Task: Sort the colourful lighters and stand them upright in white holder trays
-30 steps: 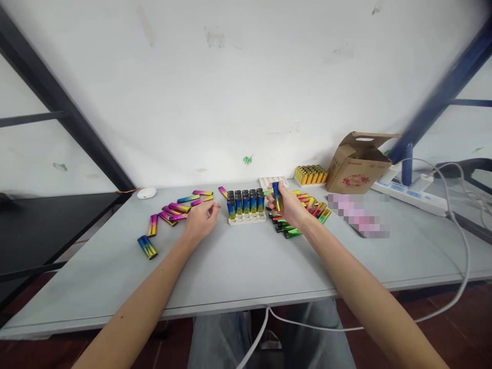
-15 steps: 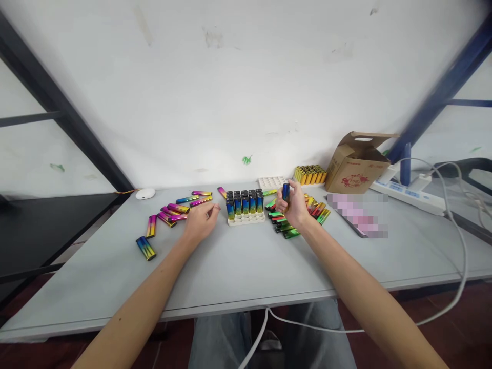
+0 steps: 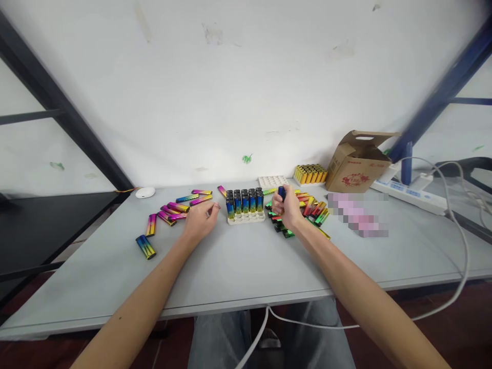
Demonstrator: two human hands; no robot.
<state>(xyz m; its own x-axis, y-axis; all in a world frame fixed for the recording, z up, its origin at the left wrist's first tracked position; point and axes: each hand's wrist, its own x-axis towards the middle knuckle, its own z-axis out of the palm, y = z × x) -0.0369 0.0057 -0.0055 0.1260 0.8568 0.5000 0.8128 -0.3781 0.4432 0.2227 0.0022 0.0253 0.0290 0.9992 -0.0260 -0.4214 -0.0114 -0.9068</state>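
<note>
Upright in the fist of my right hand (image 3: 290,209) is a blue lighter (image 3: 282,192), its lower part hidden by the fingers. That hand is above a pile of green, red and yellow lighters (image 3: 318,210). To its left, a white holed tray (image 3: 246,220) has blue-and-yellow lighters (image 3: 246,203) standing in its back rows, with open holes along the front. My left hand (image 3: 202,220) rests on the table with fingers curled and nothing showing in them. Beside it lie loose pink-and-yellow lighters (image 3: 179,207) and a blue-and-yellow lighter (image 3: 146,247).
Against the wall are an unfilled white tray (image 3: 272,181) and a tray of yellow lighters (image 3: 310,174). An open cardboard box (image 3: 355,169), a power strip (image 3: 413,195) and a blurred pink flat thing (image 3: 357,215) are at the right. A white cable (image 3: 463,256) hangs over the front edge.
My right hand has shifted slightly left and down with the blue lighter, its fingers now wrapped more closely around it. My left hand stays where it was.
</note>
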